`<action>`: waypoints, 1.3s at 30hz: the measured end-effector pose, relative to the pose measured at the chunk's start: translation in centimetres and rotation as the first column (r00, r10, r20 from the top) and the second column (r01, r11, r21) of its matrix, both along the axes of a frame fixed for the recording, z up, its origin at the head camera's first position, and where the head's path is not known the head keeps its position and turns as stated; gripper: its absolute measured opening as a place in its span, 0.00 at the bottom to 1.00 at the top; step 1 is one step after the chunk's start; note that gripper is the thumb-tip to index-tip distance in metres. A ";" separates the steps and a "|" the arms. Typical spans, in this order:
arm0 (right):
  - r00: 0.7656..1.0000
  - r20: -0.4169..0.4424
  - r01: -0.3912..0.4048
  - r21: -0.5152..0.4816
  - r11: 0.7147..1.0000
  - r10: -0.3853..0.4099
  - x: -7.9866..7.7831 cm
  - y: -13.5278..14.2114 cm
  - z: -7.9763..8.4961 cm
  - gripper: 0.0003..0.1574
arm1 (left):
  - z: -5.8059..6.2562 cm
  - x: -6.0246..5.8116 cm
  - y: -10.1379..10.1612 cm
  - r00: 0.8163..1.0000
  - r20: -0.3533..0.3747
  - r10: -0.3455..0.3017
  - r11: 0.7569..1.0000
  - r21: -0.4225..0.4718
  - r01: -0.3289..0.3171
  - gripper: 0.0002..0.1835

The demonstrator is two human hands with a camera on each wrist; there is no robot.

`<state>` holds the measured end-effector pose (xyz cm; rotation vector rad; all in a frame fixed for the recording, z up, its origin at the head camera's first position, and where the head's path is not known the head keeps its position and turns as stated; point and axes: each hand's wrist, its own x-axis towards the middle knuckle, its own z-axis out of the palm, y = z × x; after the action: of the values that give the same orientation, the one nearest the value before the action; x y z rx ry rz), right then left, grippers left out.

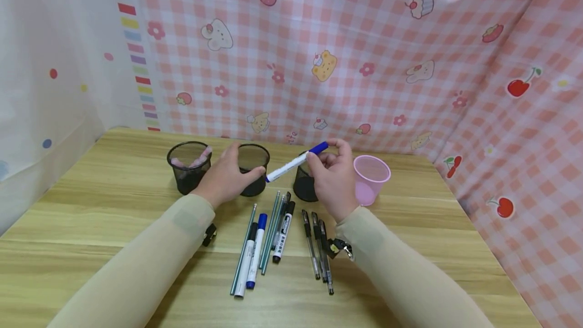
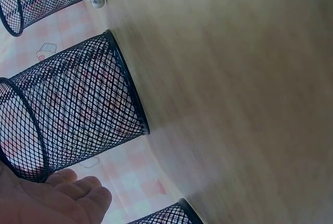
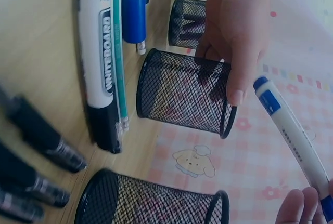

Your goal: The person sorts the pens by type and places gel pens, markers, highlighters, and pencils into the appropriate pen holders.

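My right hand pinches a blue whiteboard marker near its blue cap, tilted in the air above the third black mesh cup. The marker's other end points left, towards the second black mesh pen cup. That cup stands upright, and my left hand grips it by the rim. In the right wrist view the left thumb lies on the near side of this mesh cup, the fingers partly hidden behind it. The left wrist view shows the left fingertips curled at the rim.
At the left stands another mesh cup with pinkish items inside; a pink cup is at the right. Whiteboard markers and green pencils lie in front of the cups. Several black pens lie near the right wrist.
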<state>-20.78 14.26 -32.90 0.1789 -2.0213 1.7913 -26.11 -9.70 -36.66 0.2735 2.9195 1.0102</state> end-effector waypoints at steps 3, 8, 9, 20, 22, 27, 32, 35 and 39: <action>1.000 -0.014 0.017 -0.016 1.000 -0.017 -0.5 -0.6 -0.1 0.23 | 0.0 0.0 -0.1 1.000 0.000 0.000 1.000 0.001 0.000 0.58; 0.998 -0.027 0.052 -0.039 0.998 -0.053 -1.4 -1.6 -0.4 0.23 | 0.0 0.0 -0.1 1.000 -0.005 -0.003 1.000 0.007 0.003 0.59; 0.998 -0.026 0.053 -0.054 0.997 -0.054 -1.5 -1.8 -0.4 0.23 | 0.0 0.0 -0.1 1.000 -0.006 -0.001 1.000 0.010 0.001 0.59; 0.996 0.003 0.093 -0.073 0.993 -0.093 -2.4 -3.5 -0.6 0.22 | -0.1 -0.1 0.0 1.000 -0.001 0.003 1.000 0.018 -0.003 0.61; 0.995 0.016 0.099 -0.059 0.993 -0.098 -2.5 -3.7 -0.7 0.22 | -0.1 -0.1 -0.1 1.000 -0.002 0.004 1.000 0.017 -0.004 0.61; 0.993 0.067 0.097 -0.022 0.995 -0.095 -2.5 -4.2 -0.8 0.23 | -0.2 -0.1 -0.1 1.000 -0.007 0.004 1.000 0.016 -0.004 0.60; 0.989 0.120 0.084 0.004 0.996 -0.083 -2.3 -4.6 -1.1 0.20 | -0.2 -0.1 0.0 1.000 -0.010 0.006 1.000 0.019 -0.006 0.60; 0.988 0.118 0.091 0.036 0.995 -0.095 -2.4 -4.8 -1.3 0.20 | -0.2 -0.1 0.0 1.000 -0.013 0.007 1.000 0.021 -0.007 0.60; 0.990 0.109 0.086 0.050 0.995 -0.092 -2.4 -5.0 -1.4 0.19 | -0.2 -0.1 0.0 1.000 -0.015 0.007 1.000 0.025 -0.006 0.60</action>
<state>-23.14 9.21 -34.32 0.0018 -2.1136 1.7363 -26.16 -9.74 -36.84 0.2739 2.9245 1.0503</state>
